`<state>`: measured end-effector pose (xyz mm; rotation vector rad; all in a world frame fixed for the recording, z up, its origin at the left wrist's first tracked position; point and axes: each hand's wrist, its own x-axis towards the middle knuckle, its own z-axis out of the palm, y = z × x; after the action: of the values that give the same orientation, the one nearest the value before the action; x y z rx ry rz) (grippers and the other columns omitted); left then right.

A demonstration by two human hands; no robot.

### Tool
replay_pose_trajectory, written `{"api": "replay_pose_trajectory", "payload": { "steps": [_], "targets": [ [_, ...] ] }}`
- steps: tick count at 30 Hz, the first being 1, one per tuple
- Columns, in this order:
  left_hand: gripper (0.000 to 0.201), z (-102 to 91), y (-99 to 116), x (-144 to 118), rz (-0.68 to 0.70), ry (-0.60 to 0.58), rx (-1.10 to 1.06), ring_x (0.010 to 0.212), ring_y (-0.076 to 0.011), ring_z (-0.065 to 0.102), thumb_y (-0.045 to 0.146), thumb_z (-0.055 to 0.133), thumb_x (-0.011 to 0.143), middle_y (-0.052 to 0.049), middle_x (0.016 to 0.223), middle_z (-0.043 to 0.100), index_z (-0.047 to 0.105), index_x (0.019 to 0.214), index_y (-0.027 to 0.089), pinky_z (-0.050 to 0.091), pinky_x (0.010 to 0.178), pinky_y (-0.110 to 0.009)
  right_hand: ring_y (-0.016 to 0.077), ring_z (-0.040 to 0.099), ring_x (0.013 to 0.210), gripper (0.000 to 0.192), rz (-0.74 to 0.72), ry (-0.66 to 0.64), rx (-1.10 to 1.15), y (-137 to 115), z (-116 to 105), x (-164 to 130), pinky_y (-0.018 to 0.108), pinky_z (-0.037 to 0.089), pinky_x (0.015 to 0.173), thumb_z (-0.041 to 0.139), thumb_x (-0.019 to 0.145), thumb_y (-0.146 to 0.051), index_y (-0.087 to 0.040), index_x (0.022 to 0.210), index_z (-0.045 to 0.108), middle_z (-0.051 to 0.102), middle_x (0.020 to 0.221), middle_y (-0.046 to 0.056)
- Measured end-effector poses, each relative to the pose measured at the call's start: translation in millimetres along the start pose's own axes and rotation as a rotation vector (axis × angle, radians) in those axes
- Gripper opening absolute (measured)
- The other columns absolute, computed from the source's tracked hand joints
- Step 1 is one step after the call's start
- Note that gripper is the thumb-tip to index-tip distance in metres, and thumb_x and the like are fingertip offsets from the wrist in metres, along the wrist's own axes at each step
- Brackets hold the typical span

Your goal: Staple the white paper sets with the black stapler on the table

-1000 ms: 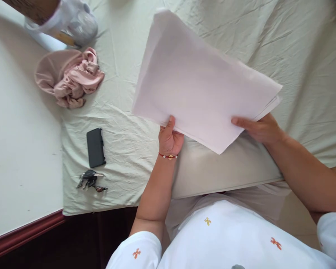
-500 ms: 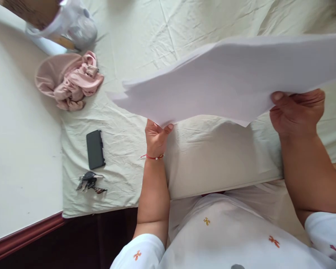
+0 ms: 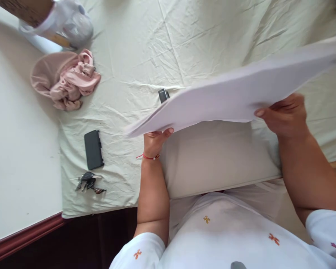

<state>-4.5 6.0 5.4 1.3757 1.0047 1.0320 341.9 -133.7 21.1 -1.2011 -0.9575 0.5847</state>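
Both hands grip paper stack (image 3: 235, 99): left hand (image 3: 154, 142) pinches its lower-left corner, right hand (image 3: 285, 116) clasps near edge w/ thumb. Stack held above bed sheet (image 3: 134, 56), nearly edge-on, long axis left-right, rising toward right

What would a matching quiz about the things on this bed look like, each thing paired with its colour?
Things:
1. stack of paper
2. phone
3. crumpled cloth
4. bracelet

Colours:
A. pink
B. red
C. white
D. black

Pairs: 1-C, 2-D, 3-A, 4-B
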Motion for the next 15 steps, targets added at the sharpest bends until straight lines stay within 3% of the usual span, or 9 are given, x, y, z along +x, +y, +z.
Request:
{"api": "replay_pose_trajectory", "payload": {
  "steps": [3, 7, 12, 15],
  "targets": [
    [0.033, 1.0, -2.7, 2.4, -0.031, -0.049, 0.027, 0.101, -0.0239, 0.075, 0.037, 0.096, 0.063, -0.002, 0.084, 0.077, 0.080, 0.087, 0.021, 0.059, 0.104, -0.040, 0.0288, 0.073, 0.102, 0.032, 0.099, -0.153, -0.094, -0.9, 0.5, 0.5, 0.048, 0.062, 0.098, 0.101, 0.058, -0.027, -0.025, 0.081, 0.079, 0.080, 0.096, 0.002],
    [0.030, 6.4, -6.0, 1.8, -0.058, -0.105, -0.009, 0.099, -0.0220, 0.074, 0.031, 0.095, 0.064, -0.003, 0.093, 0.079, 0.080, 0.088, 0.020, 0.060, 0.099, -0.038, 0.0263, 0.071, 0.107, 0.046, 0.143, -0.227, -0.065, -3.7, 9.6, -1.6, 0.044, 0.062, 0.099, 0.097, 0.063, -0.019, -0.026, 0.106, 0.081, 0.079, 0.109, 0.003],
    [0.033, 4.6, -0.8, 0.6, 0.015, -0.064, -0.021, 0.102, -0.0217, 0.072, 0.033, 0.097, 0.062, -0.002, 0.095, 0.078, 0.080, 0.090, 0.024, 0.057, 0.102, -0.039, 0.0270, 0.071, 0.108, 0.041, 0.112, -0.040, 0.010, -2.2, 10.8, -4.2, 0.050, 0.058, 0.106, 0.099, 0.061, -0.024, -0.027, 0.097, 0.081, 0.080, 0.109, 0.002],
    [0.026, 1.0, 7.7, 2.5, 0.120, -0.154, 0.036, 0.102, -0.0261, 0.070, 0.043, 0.096, 0.064, -0.004, 0.087, 0.076, 0.081, 0.078, 0.027, 0.055, 0.106, -0.045, 0.0285, 0.072, 0.099, 0.031, 0.098, -0.168, 0.004, -8.3, 7.6, -1.1, 0.051, 0.060, 0.100, 0.097, 0.065, -0.043, -0.028, 0.089, 0.083, 0.079, 0.098, 0.004]
  ]
}}
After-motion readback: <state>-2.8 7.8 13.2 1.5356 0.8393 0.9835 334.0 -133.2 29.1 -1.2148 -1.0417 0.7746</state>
